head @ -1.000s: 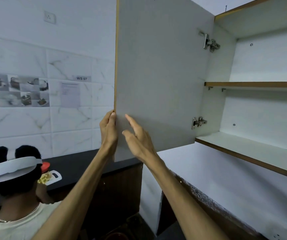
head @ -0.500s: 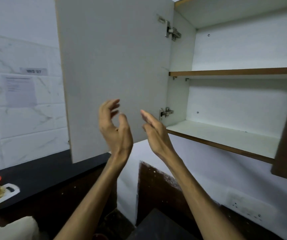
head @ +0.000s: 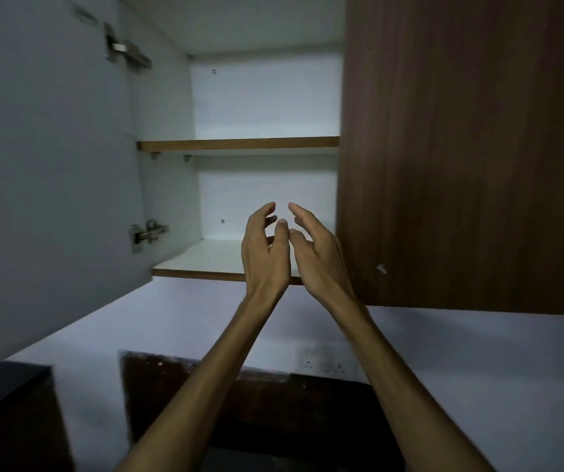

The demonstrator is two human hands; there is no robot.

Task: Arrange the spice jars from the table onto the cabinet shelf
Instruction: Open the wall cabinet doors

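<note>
Head view, looking up into wall cabinet (head: 263,107): left hand (head: 263,253) and right hand (head: 321,257) both raised in front of lower shelf (head: 205,264), side by side, nearly touching at thumbs, can't tell if actual contact. Both hands loose, fingers (head: 267,211) half-curled, palms facing each other, nothing held in either. Forearms bare, coming up from bottom of frame, converging toward the shelf front. Spice jars nowhere in frame, so position can't be told from here. Upper shelf (head: 239,144) above, brown front edge, two small support pegs under its left end. Cabinet inside white, back panel with small screw heads. Left door (head: 46,148) swung open, pale inner face toward camera, upper hinge (head: 125,51) and lower hinge (head: 146,233) on it at the cabinet side wall. Right door (head: 461,148) dark wood grain, shut, covering the right part of cabinet, small knob (head: 381,269) near its lower left corner, just right of the right hand. Below cabinet: pale wall, wall socket (head: 328,364) between the two forearms, dark brown panel (head: 158,393) beneath it with speckled top edge. Black counter edge (head: 5,383) at lower left. Whole frame dim, slightly blurred at the bottom
</note>
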